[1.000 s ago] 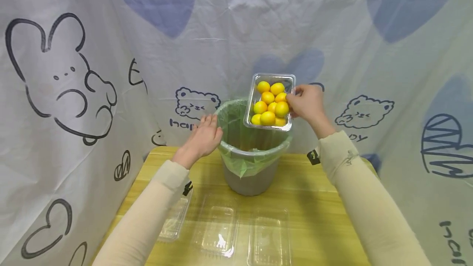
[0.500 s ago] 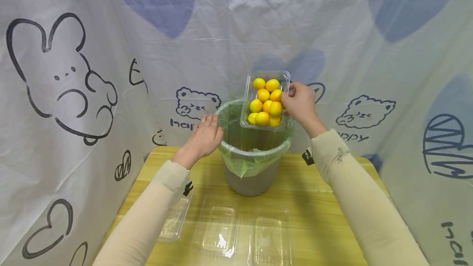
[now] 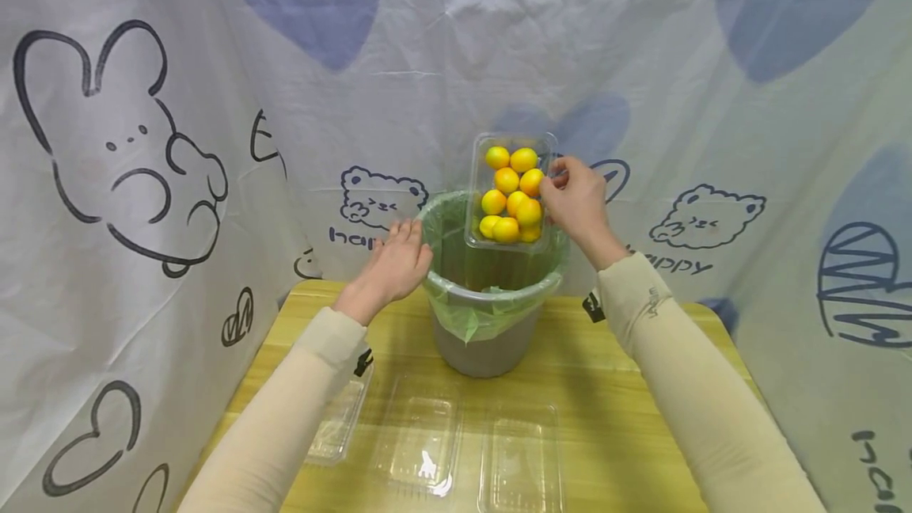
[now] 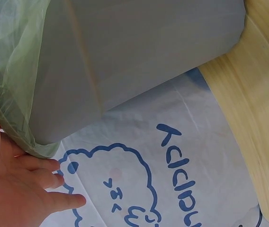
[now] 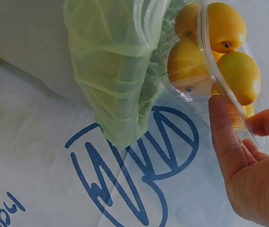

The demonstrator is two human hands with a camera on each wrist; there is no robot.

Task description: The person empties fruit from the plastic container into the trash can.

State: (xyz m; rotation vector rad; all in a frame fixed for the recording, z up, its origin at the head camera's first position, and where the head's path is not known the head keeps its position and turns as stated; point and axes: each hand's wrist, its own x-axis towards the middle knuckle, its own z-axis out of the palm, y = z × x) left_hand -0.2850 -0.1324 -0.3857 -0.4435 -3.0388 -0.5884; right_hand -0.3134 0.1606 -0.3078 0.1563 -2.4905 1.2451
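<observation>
My right hand (image 3: 579, 200) pinches the right edge of a clear plastic fruit box (image 3: 479, 188) above the bin. Several small yellow-orange citrus fruits (image 3: 507, 180), kumquat-like, fill the box. The right wrist view shows thumb and fingers on both sides of the box's rim (image 5: 219, 78). Beneath it stands a grey bin (image 3: 484, 347) with a pale green liner bag (image 3: 470, 315) folded over its rim. My left hand (image 3: 397, 260) rests on the bin's left rim with its fingers extended; in the left wrist view they lie against the liner (image 4: 18, 109).
Three clear plastic boxes or lids lie on the wooden table (image 3: 606, 418) in front of the bin: a left one (image 3: 340, 426), a middle one (image 3: 420, 442) and a right one (image 3: 522, 457). A printed white curtain (image 3: 442, 101) surrounds the table at the back and sides.
My right hand has moved slightly left with the fruit box, and the box stands a little higher over the bin. The left hand has stayed on the rim.
</observation>
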